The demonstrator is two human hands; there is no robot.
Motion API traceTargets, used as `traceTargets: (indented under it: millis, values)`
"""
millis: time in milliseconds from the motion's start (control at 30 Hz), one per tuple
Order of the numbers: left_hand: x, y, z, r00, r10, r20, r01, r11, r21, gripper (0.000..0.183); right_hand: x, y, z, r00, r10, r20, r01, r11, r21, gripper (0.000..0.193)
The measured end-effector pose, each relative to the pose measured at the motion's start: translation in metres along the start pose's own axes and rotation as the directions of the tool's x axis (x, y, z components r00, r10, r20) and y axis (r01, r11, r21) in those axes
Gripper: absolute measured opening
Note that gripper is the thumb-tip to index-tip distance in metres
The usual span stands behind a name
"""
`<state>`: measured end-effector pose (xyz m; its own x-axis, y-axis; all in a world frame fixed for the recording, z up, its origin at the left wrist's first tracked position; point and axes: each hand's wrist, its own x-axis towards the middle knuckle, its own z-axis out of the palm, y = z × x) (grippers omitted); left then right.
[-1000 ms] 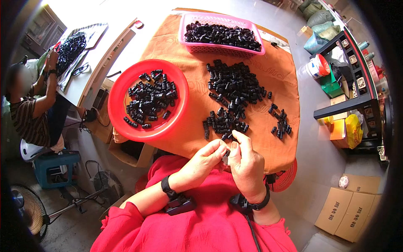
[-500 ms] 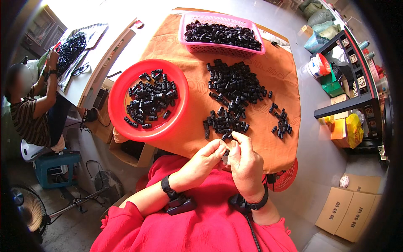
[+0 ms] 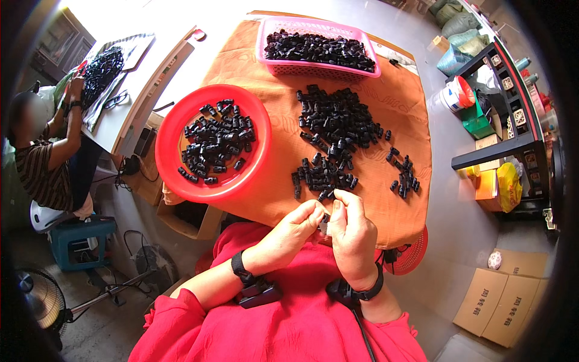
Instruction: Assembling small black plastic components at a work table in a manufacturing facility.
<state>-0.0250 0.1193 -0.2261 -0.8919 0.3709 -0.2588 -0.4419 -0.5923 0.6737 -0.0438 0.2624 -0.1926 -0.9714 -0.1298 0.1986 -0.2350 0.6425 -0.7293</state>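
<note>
At the table's near edge my left hand (image 3: 294,228) and my right hand (image 3: 353,236) meet, thumbs and fingertips pinched close together. A small dark piece (image 3: 326,218) shows between the fingertips; most of it is hidden, so its exact shape cannot be told. Just beyond my fingers is a small heap of short black cylindrical fittings (image 3: 322,175), below a larger heap (image 3: 338,117). Several more of these fittings (image 3: 405,175) are scattered to the right. On the left, a red round basin (image 3: 166,160) holds a pile of similar black fittings.
A pink plastic basket (image 3: 325,70) full of small black parts stands at the far side of the orange tablecloth (image 3: 271,208). Another person (image 3: 45,157) works at a white table on the left. Shelving (image 3: 500,154) and cardboard boxes (image 3: 497,301) are on the right.
My hands have stayed in the same place, with only a slight shift of the fingers. The dark piece between the fingertips shows a little more now.
</note>
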Motion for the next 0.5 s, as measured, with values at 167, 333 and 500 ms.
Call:
traceTargets:
  millis: [167,333,500]
  values:
    - [-0.0012,0.0015,0.0011,1.000,-0.016,0.014,0.015,0.997,0.073,0.018,-0.0003,-0.0003,-0.0017,1.000,-0.020,-0.002,0.020,1.000,-0.020,0.024]
    - [0.0001,0.0039,0.0075,0.997,0.075,-0.024,-0.065,0.957,0.283,0.020,-0.0005,0.0001,-0.0008,0.999,-0.037,0.000,0.037,0.999,-0.024,0.024]
    - [0.0005,0.0034,0.0064,0.998,0.037,-0.051,-0.023,0.968,0.250,0.021,-0.0005,-0.0004,0.0012,1.000,-0.004,-0.025,0.003,1.000,-0.023,0.022]
